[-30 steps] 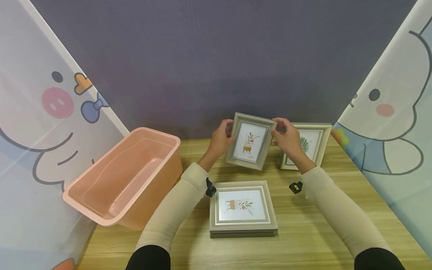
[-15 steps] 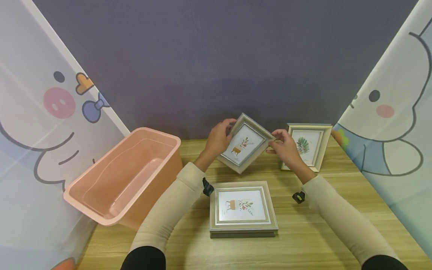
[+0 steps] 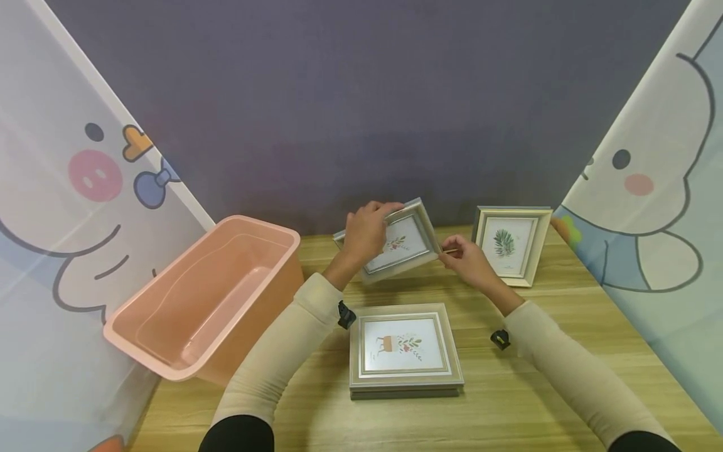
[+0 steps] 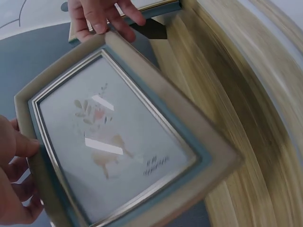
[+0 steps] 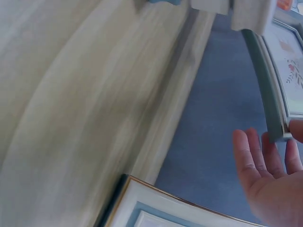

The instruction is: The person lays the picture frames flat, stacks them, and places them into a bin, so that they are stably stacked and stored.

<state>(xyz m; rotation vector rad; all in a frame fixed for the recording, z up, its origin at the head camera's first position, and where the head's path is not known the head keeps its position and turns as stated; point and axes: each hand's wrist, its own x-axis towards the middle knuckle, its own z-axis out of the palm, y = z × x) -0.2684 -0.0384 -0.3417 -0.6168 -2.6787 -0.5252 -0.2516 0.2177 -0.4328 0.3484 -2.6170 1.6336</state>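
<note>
A tilted picture frame [image 3: 408, 238] with a potted-plant print is held up over the back of the table. My left hand [image 3: 364, 233] grips its left side, hiding part of the print; in the left wrist view the thumb lies on the front border. At the frame's right corner my right hand [image 3: 470, 262] pinches it, thumb in front and fingers behind, as the right wrist view shows. Just right of that hand stands another picture frame [image 3: 504, 245] with a green leaf print. Closer to me, stacked frames [image 3: 403, 345] lie flat, the top one showing a plant print.
An empty pink plastic bin [image 3: 226, 301] stands at the left of the wooden table [image 3: 508, 389]. Behind everything rises a dark grey wall panel [image 3: 361, 107]. Cartoon-printed panels [image 3: 51, 188] close off both sides.
The held frame has turned clockwise and its top has leaned back. My right hand has moved lower with the corner, uncovering more of the leaf frame. The stack and bin stayed put.
</note>
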